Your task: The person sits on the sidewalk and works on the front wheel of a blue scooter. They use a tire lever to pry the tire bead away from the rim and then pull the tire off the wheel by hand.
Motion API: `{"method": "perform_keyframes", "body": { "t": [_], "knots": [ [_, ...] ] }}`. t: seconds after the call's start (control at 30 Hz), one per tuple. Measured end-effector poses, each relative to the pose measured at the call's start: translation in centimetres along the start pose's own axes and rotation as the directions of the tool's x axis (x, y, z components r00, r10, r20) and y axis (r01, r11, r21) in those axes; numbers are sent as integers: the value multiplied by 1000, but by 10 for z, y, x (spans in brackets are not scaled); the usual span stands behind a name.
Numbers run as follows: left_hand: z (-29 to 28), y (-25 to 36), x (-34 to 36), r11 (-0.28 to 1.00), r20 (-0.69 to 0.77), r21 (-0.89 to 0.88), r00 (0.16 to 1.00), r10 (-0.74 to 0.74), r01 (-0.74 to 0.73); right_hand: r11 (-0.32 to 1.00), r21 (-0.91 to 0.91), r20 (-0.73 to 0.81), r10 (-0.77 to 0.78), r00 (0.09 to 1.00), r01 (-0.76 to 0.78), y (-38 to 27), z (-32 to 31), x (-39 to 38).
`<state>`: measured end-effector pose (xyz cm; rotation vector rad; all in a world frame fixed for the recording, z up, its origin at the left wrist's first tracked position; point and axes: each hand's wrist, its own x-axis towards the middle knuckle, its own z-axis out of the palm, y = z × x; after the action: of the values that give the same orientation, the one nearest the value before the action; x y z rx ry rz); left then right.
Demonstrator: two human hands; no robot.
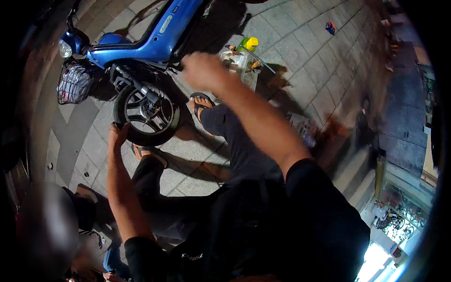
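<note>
A blue scooter [141, 47] fills the upper left, its black front tire [157, 137] near my sandalled feet. My left hand [118, 134] grips that tire at its left edge. My right hand [204, 70] is raised at the upper middle, blurred and seemingly curled; whether it holds anything is unclear. Beyond it sits a pale plastic container [232, 58] with small items, beside a yellow-and-green bottle [250, 44].
A wire basket [73, 84] is on the scooter's front. Paving [305, 61] surrounds me, with a small blue object [330, 28] farther off. Another person [112, 263] is at the lower left. A lit storefront [399, 221] stands at right.
</note>
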<state>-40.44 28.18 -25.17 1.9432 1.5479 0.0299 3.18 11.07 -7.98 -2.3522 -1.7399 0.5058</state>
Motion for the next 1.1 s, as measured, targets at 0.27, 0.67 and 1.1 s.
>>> {"method": "perform_keyframes", "body": {
  "t": [0.27, 0.67, 1.1],
  "knots": [
    [-77, 116, -168, 976, -43, -169, 990, 135, -140, 895, 66, 308, 402, 862, -441, 112, -9, -8],
    [-45, 77, -216, 986, 262, 155, 960, -103, 64, 760, 647, -339, 356, 871, -59, 78, -206, -116],
    [-14, 115, -197, 986, 277, 18, 948, 156, -167, 32, 976, -215, 56, 975, 213, -54, -161, -224]
  ]
}}
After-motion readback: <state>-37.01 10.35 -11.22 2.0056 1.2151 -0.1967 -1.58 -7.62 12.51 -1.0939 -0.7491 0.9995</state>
